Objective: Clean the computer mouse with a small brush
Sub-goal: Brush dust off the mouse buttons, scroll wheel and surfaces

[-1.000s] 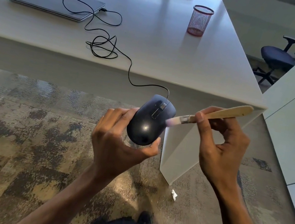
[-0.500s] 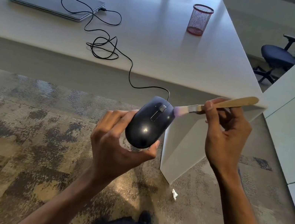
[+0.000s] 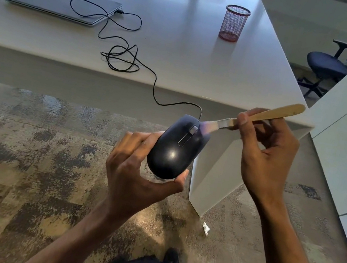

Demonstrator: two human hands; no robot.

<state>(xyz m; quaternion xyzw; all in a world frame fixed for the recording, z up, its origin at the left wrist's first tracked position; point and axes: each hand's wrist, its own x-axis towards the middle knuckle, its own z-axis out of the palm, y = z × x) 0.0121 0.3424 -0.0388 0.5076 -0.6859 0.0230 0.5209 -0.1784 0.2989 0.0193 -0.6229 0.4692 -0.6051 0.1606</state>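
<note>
I see the left hand (image 3: 137,178) clamped around the black computer mouse (image 3: 177,148), held in the air below the desk (image 3: 201,67) edge, its long axis tilted up-right. The right hand (image 3: 265,155) pinches the small brush (image 3: 257,118), bristles touching the mouse's front right, beside the scroll wheel (image 3: 193,130).

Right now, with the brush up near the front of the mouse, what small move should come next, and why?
Probably a short sweep of the brush back along the wheel. Its bristles touch the mouse just right of the wheel, near the front edge, and that groove likely traps dust. The left hand holds the mouse tilted, top showing; the right hand pinches the handle.
</note>
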